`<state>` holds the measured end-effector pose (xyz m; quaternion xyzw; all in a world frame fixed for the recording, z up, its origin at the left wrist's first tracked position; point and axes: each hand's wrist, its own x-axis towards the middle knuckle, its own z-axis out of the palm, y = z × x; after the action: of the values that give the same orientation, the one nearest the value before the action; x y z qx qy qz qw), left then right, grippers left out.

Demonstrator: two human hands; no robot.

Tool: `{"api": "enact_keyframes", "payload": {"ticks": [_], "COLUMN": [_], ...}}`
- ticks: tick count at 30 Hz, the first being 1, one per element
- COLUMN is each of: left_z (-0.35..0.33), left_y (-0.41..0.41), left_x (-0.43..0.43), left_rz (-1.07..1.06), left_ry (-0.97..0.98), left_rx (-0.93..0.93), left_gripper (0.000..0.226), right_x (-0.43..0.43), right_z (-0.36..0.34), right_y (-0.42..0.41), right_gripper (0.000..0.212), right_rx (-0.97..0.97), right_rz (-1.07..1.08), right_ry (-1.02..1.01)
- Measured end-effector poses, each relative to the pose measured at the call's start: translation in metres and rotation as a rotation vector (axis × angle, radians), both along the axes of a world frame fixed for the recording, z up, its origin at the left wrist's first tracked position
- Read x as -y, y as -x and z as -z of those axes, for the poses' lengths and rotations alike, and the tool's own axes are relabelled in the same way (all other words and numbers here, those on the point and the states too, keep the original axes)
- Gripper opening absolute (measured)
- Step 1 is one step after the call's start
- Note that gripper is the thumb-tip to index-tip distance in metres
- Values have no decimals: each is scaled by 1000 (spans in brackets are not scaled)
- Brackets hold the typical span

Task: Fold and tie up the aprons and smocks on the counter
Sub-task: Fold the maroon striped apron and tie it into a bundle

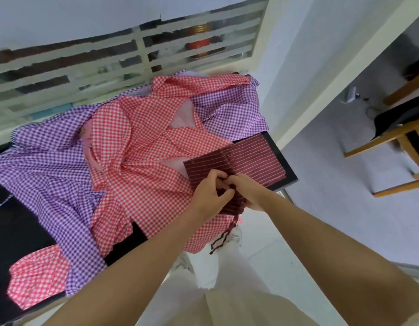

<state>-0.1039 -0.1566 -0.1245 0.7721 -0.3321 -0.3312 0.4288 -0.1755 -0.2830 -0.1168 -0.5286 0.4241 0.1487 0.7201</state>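
A dark red striped apron (248, 158) lies folded into a flat rectangle at the right end of the black counter (286, 169), right of the frame's centre. Its near edge sticks out past the counter rim, and both hands meet there. The left hand (209, 195) has its fingers curled and pinches the bunched cloth of that edge. The right hand (249, 192), touching the left, grips the same bunch with fingers curled from the other side. A thin striped tie (223, 238) hangs down from the apron below the hands.

A red checked smock (142, 137) sprawls unfolded across the middle of the counter, on top of a purple checked smock (44, 165) that spreads to the left. A barred window (138, 50) fills the upper left, and a wooden chair (401, 137) stands at the right edge.
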Motion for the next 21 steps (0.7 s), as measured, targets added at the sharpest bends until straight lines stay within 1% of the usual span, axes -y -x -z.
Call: {"api": "enact_keyframes", "payload": {"ticks": [2, 3, 5, 7, 8, 10, 12, 14, 16, 17, 19, 21], "left_z": [3, 4, 4, 7, 9, 18, 25, 29, 32, 32, 31, 32], "left_y": [0, -2, -7, -17, -19, -22, -23, -26, -27, -28, -29, -30], "left_x": [15, 21, 40, 59, 70, 82, 91, 96, 100, 103, 110, 116], "left_rz": [-44, -105, -228, -247, -231, -229, -306, -359, -362, -358, -333, -224], "left_ry": [71, 109, 116, 13, -72, -215, -264, -289, -283, -264, -242, -245], "left_rx": [79, 160, 352, 482, 502, 462, 371, 317, 320, 334, 368, 412], "left_gripper": [34, 31, 28, 30, 32, 36, 42, 48, 51, 52, 55, 60], "right_x": [27, 39, 71, 95, 109, 123, 132, 138, 144, 148, 159, 170], "right_z": [-8, -13, -16, -12, -8, 1, 7, 10, 11, 13, 19, 33], "right_y": [5, 6, 10, 13, 15, 17, 19, 20, 19, 17, 15, 20], "right_gripper": [23, 20, 17, 19, 23, 30, 33, 31, 27, 27, 33, 42], "right_rx": [-47, -71, -97, -128, -154, -192, -194, -167, -149, -148, -148, -161], "right_rz": [25, 38, 58, 50, 26, -39, -82, -80, -51, -42, -25, -17], "right_ry": [22, 19, 10, 7, 21, 66, 84, 91, 114, 159, 288, 407]}}
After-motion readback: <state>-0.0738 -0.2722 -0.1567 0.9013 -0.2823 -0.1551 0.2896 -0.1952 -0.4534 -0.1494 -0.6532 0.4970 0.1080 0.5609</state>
